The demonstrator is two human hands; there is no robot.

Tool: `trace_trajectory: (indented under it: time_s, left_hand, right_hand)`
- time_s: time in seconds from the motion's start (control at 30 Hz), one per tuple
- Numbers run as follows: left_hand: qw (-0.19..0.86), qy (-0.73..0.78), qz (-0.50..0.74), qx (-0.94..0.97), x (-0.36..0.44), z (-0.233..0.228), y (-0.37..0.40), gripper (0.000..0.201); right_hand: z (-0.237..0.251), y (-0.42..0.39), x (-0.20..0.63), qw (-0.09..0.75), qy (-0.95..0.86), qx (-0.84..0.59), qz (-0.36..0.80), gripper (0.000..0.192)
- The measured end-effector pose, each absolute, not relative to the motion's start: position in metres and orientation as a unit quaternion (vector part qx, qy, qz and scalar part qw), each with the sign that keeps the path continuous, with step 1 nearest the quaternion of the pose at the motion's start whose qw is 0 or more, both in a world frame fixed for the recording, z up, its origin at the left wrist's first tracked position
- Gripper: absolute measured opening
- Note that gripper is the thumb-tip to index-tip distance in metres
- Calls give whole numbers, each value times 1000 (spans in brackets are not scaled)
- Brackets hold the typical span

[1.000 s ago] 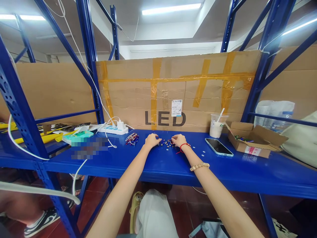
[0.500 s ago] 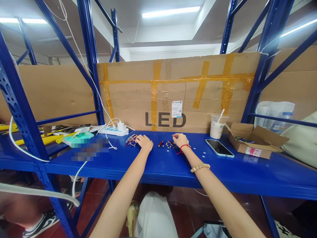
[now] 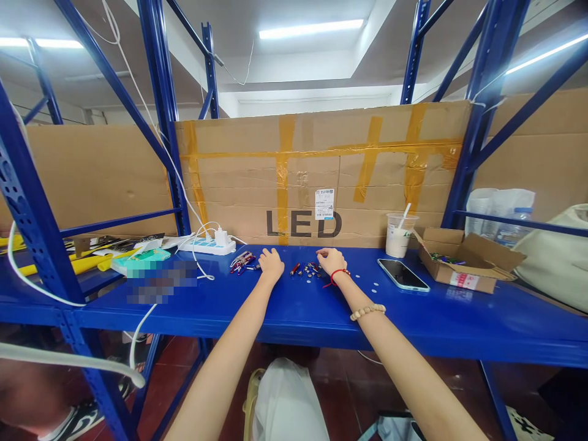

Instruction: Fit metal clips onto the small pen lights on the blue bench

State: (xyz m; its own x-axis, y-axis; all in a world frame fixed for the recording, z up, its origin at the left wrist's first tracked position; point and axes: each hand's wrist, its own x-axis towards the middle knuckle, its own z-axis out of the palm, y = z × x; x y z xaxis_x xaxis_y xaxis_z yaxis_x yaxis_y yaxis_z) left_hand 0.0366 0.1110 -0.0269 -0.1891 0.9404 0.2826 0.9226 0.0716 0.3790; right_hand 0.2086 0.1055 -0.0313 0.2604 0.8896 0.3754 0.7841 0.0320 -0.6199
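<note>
My left hand is over the blue shelf top, its fingers curled down; what they hold, if anything, is too small to make out. Just left of it lies a pile of small shiny red, purple and silver pieces. My right hand, with a red cord at the wrist, has thumb and fingers drawn together as in a pinch, and their tips are partly hidden. Loose small red and silver metal parts are spread between the hands, closest to the right one.
A phone, a cup with a straw and an open carton of small parts stand to the right. At left are a white power strip with cables and a teal packet. Cardboard walls the back.
My left hand has moved off the pile at left, slightly to the right, and its fingers have curled in. The right hand stays by the loose parts. The view has shifted slightly.
</note>
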Motion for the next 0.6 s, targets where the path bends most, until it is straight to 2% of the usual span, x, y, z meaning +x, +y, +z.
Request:
trace_trajectory:
  time_s: [0.13, 0.3, 0.43, 0.6]
  left_hand:
    - [32, 685, 252, 683, 38, -25, 112, 42]
    - [51, 717, 268, 641, 35, -27, 115, 38]
    - [101, 709, 305, 627, 33, -30, 118, 26]
    - [192, 642, 411, 619, 35, -29, 124, 21]
  right_hand:
    - [-32, 107, 209, 384, -610, -689, 71, 24]
    - [-31, 107, 208, 378, -614, -689, 73, 24]
    - [-31, 106, 208, 374, -616, -689, 75, 24]
    - [-31, 105, 207, 375, -625, -680, 79, 22]
